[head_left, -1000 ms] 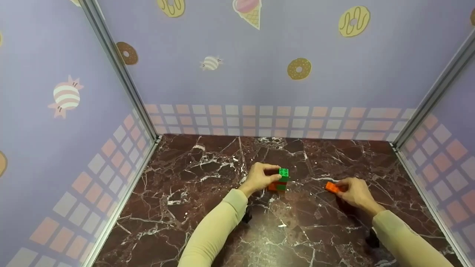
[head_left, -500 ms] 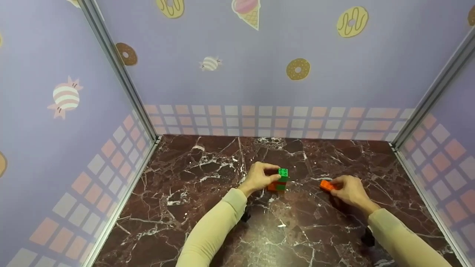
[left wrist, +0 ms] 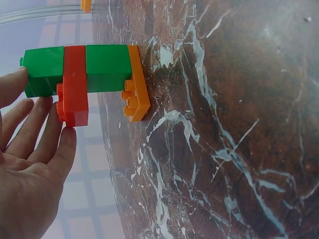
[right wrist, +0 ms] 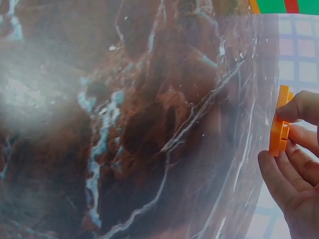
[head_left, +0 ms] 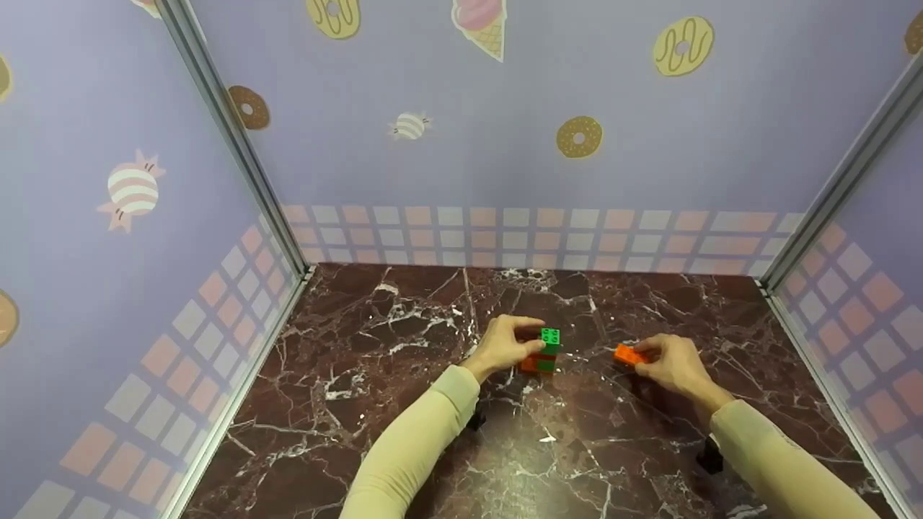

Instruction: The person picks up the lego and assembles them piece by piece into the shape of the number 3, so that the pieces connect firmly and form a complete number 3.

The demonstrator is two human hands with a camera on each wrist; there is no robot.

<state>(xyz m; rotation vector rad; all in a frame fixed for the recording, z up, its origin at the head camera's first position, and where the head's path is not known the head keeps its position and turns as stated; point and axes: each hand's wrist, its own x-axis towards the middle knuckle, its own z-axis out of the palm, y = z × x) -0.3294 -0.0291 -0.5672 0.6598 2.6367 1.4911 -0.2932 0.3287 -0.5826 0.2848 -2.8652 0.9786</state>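
A toy-brick stack stands upright on the marble-patterned table, its top green brick (head_left: 551,347) studded. The left wrist view shows it sideways: a flat orange brick (left wrist: 141,99) as base, a green brick (left wrist: 107,68), a wider red brick (left wrist: 76,94) overhanging, and another green brick at the end. My left hand (head_left: 499,347) holds the stack near its top, thumb on the upper green brick and a fingertip at the red one. To the right, my right hand (head_left: 674,366) pinches a flat orange brick (right wrist: 279,122) between thumb and fingers, raised off the table and apart from the stack.
The dark red marble-patterned tabletop (head_left: 404,317) spreads around both hands. Lilac walls (head_left: 497,166) with sweets and checks enclose it at the back and both sides. Metal strips (head_left: 238,144) run along the corners.
My right hand has moved left with the flat orange brick, nearer to the stack. The left hand and the stack have stayed in place.
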